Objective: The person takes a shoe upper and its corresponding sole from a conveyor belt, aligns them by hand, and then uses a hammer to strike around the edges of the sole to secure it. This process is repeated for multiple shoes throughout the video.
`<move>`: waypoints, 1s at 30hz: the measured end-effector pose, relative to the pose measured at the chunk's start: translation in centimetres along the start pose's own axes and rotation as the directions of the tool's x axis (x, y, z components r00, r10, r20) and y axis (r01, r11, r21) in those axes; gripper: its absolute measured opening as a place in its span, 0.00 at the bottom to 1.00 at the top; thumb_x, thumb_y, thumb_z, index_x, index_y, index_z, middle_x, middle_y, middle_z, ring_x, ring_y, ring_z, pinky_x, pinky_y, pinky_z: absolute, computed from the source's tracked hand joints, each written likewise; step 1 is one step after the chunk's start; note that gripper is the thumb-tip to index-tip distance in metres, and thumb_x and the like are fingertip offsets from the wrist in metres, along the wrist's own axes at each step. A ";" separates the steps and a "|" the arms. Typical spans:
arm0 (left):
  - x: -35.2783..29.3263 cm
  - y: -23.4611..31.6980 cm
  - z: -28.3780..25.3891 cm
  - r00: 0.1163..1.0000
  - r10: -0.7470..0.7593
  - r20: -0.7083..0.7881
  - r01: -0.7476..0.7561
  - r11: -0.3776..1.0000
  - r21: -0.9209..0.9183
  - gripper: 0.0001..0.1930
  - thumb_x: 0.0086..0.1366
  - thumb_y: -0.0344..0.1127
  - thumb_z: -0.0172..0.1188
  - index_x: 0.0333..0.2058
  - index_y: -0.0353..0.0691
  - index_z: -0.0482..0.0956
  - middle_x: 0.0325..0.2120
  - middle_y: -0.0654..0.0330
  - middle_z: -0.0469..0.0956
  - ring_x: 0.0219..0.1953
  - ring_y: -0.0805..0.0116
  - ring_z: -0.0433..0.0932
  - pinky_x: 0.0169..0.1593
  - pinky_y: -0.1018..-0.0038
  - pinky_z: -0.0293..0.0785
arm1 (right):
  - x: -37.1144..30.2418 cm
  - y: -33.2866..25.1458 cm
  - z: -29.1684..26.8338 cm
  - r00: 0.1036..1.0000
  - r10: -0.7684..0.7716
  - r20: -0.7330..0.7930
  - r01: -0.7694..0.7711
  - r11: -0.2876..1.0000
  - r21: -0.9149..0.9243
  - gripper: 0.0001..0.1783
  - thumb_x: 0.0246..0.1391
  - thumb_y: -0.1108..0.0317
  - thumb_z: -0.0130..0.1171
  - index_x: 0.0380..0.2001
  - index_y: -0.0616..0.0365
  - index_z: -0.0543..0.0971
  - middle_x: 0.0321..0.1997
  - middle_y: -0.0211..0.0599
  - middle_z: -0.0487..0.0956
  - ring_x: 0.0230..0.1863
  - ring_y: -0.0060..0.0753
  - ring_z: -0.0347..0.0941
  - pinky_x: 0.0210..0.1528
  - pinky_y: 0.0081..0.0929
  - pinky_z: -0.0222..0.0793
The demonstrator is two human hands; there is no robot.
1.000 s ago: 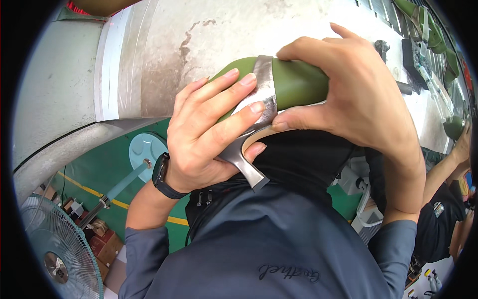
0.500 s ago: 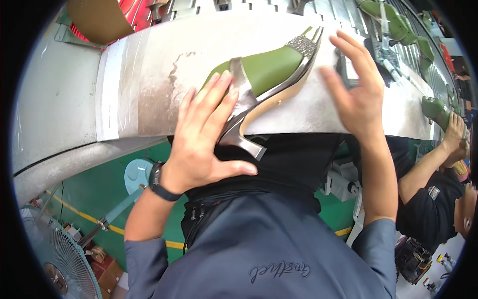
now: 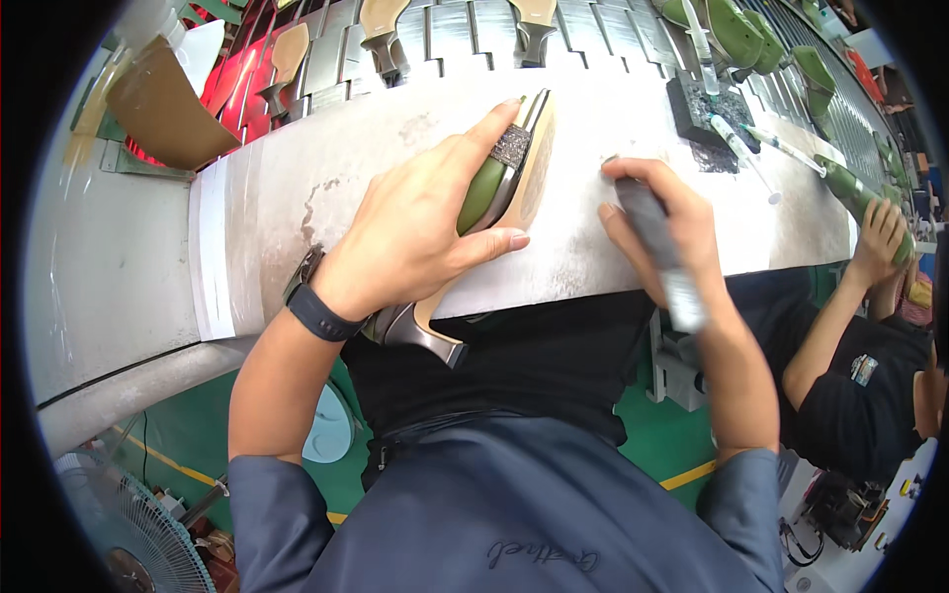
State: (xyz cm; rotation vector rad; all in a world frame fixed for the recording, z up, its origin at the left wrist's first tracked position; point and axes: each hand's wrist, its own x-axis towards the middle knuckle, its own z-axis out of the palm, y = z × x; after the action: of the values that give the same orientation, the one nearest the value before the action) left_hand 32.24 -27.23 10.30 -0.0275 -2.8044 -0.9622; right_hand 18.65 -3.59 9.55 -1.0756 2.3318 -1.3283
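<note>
A high-heeled shoe with a tan sole (image 3: 535, 173) lies on its side on the pale worktable (image 3: 583, 257), toe pointing away from me. Its upper is fitted over a green shoe last (image 3: 481, 195), and a textured grey band crosses the toe. My left hand (image 3: 405, 222) wraps over the shoe, thumb against the sole, covering much of the upper. Below the wrist, the dark heel (image 3: 430, 334) juts past the table's edge. To the right, my right hand (image 3: 682, 222) grips a dark grey bar-shaped tool (image 3: 647, 222) with a paler lower end, blurred by motion.
Beyond the table runs a slatted metal conveyor (image 3: 455, 38) carrying several tan-soled shoe parts (image 3: 535, 12). A dark block (image 3: 692, 107) with syringes (image 3: 733, 138) stands back right, near several green lasts (image 3: 736, 44). Further right, a co-worker's hand (image 3: 878, 237) holds a green piece.
My left hand has shifted forward along the shoe and closed round it; the shoe has turned more upright in view. My right hand, open before, now holds the grey bar-shaped tool.
</note>
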 end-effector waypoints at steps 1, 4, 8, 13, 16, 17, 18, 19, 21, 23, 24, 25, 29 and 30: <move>0.1 0.2 -0.1 1.000 -0.002 0.000 0.002 1.000 -0.006 0.51 0.56 0.40 0.77 0.74 0.41 0.57 0.61 0.39 0.74 0.59 0.38 0.77 0.61 0.59 0.74 | -0.8 -1.2 0.3 0.998 0.062 -0.022 -0.055 0.974 0.218 0.15 0.56 0.78 0.60 0.47 0.63 0.83 0.43 0.40 0.83 0.41 0.29 0.78 0.47 0.27 0.73; 0.5 0.5 -0.1 1.000 -0.008 0.010 0.008 1.000 -0.029 0.51 0.54 0.37 0.77 0.74 0.42 0.58 0.62 0.41 0.74 0.60 0.39 0.76 0.62 0.60 0.74 | -0.8 0.0 1.0 0.971 -0.066 -0.228 0.182 0.824 0.536 0.17 0.56 0.71 0.64 0.48 0.68 0.83 0.45 0.41 0.83 0.42 0.27 0.79 0.44 0.23 0.73; 0.9 0.7 -0.1 0.997 -0.030 0.064 0.031 1.000 -0.001 0.52 0.51 0.34 0.78 0.74 0.42 0.59 0.60 0.42 0.76 0.58 0.41 0.78 0.59 0.61 0.75 | 0.9 -2.1 3.1 0.982 0.083 -0.171 0.066 0.695 0.716 0.15 0.59 0.72 0.65 0.48 0.68 0.83 0.45 0.41 0.86 0.42 0.24 0.81 0.47 0.20 0.75; 0.8 0.3 -0.3 0.998 -0.035 0.060 0.035 0.999 -0.003 0.56 0.47 0.31 0.80 0.74 0.41 0.58 0.53 0.44 0.79 0.51 0.42 0.80 0.54 0.61 0.78 | 3.2 -3.5 0.6 0.997 -0.029 0.078 -0.014 0.862 0.506 0.13 0.58 0.76 0.67 0.46 0.66 0.83 0.41 0.37 0.87 0.40 0.18 0.81 0.44 0.19 0.76; 0.8 -0.2 0.1 0.999 0.028 0.024 -0.027 0.999 -0.023 0.57 0.45 0.33 0.81 0.74 0.38 0.58 0.45 0.48 0.79 0.43 0.45 0.80 0.48 0.58 0.77 | 4.2 -3.9 0.2 0.991 0.020 0.136 -0.083 0.872 0.482 0.12 0.58 0.76 0.67 0.45 0.67 0.83 0.39 0.37 0.87 0.39 0.18 0.81 0.43 0.18 0.76; 0.9 -0.1 0.0 1.000 0.022 0.019 -0.022 0.999 -0.032 0.57 0.45 0.33 0.81 0.74 0.38 0.58 0.45 0.48 0.79 0.43 0.45 0.80 0.48 0.58 0.77 | 4.6 -3.7 0.1 0.989 0.022 0.145 -0.089 0.876 0.475 0.12 0.58 0.76 0.67 0.45 0.67 0.83 0.39 0.37 0.87 0.39 0.18 0.81 0.43 0.18 0.76; 0.9 0.1 -0.2 0.999 0.007 0.039 -0.007 1.000 -0.007 0.58 0.45 0.33 0.81 0.74 0.38 0.58 0.45 0.48 0.79 0.43 0.45 0.80 0.47 0.58 0.77 | 5.2 -3.4 -0.1 0.995 -0.012 0.103 -0.034 0.903 0.429 0.11 0.57 0.76 0.67 0.44 0.66 0.83 0.37 0.37 0.87 0.38 0.18 0.81 0.42 0.17 0.75; 0.9 0.3 -0.3 0.998 -0.009 0.058 0.007 1.000 0.020 0.58 0.44 0.34 0.81 0.74 0.39 0.58 0.46 0.48 0.79 0.43 0.45 0.79 0.47 0.58 0.77 | 5.9 -3.1 -0.2 0.997 -0.050 0.064 0.022 0.925 0.381 0.11 0.57 0.76 0.67 0.43 0.66 0.84 0.36 0.36 0.87 0.38 0.18 0.81 0.42 0.17 0.75; 0.9 0.2 -0.3 0.998 -0.004 0.057 0.003 1.000 0.016 0.58 0.44 0.34 0.81 0.74 0.39 0.58 0.45 0.48 0.79 0.43 0.46 0.79 0.46 0.58 0.77 | 6.7 -3.1 -0.4 0.997 -0.062 0.053 0.039 0.937 0.348 0.10 0.58 0.76 0.67 0.43 0.66 0.84 0.34 0.36 0.87 0.37 0.17 0.81 0.42 0.16 0.75; 0.9 0.2 -0.4 0.999 0.001 0.052 -0.002 1.000 0.021 0.58 0.45 0.35 0.81 0.74 0.39 0.58 0.45 0.49 0.79 0.43 0.46 0.79 0.46 0.58 0.77 | 7.5 -3.2 -0.4 0.999 -0.029 0.017 0.021 0.939 0.343 0.10 0.59 0.75 0.66 0.43 0.67 0.84 0.36 0.36 0.87 0.38 0.17 0.81 0.43 0.17 0.75; 1.0 0.3 -0.5 0.999 -0.002 0.054 0.001 1.000 0.020 0.58 0.45 0.35 0.81 0.74 0.39 0.58 0.45 0.49 0.78 0.42 0.46 0.79 0.46 0.58 0.77 | 8.0 -2.6 -0.4 0.999 -0.041 -0.010 0.042 0.939 0.340 0.09 0.61 0.73 0.65 0.43 0.67 0.84 0.38 0.36 0.88 0.39 0.18 0.82 0.44 0.18 0.76; 1.0 0.4 -0.5 0.998 -0.003 0.056 0.002 1.000 0.020 0.58 0.45 0.35 0.80 0.74 0.39 0.58 0.44 0.49 0.78 0.42 0.47 0.79 0.45 0.58 0.77 | 8.5 -1.8 -0.3 0.998 -0.051 -0.042 0.063 0.932 0.356 0.10 0.61 0.73 0.65 0.43 0.66 0.84 0.39 0.36 0.88 0.40 0.20 0.82 0.45 0.19 0.76; 0.7 0.0 -0.2 0.999 0.005 0.034 -0.005 1.000 0.009 0.57 0.46 0.36 0.80 0.74 0.39 0.57 0.42 0.50 0.77 0.40 0.47 0.78 0.44 0.58 0.76 | 7.7 -1.9 -0.5 0.998 0.007 0.064 -0.036 0.884 0.465 0.10 0.61 0.73 0.64 0.44 0.67 0.83 0.41 0.38 0.88 0.42 0.21 0.82 0.46 0.20 0.76; 0.6 -0.1 -0.1 1.000 0.008 0.027 -0.009 1.000 0.016 0.58 0.46 0.35 0.80 0.74 0.39 0.57 0.41 0.50 0.77 0.40 0.47 0.78 0.44 0.58 0.76 | 6.8 -2.2 -0.6 0.991 -0.020 0.131 -0.035 0.914 0.404 0.11 0.60 0.73 0.65 0.44 0.67 0.83 0.42 0.40 0.88 0.44 0.22 0.82 0.48 0.22 0.77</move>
State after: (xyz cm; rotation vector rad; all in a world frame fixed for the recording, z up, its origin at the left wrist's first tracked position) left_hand 31.67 -27.41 10.47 -0.0504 -2.8340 -0.9441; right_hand 14.61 -8.66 12.62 -0.9823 1.8471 -1.5924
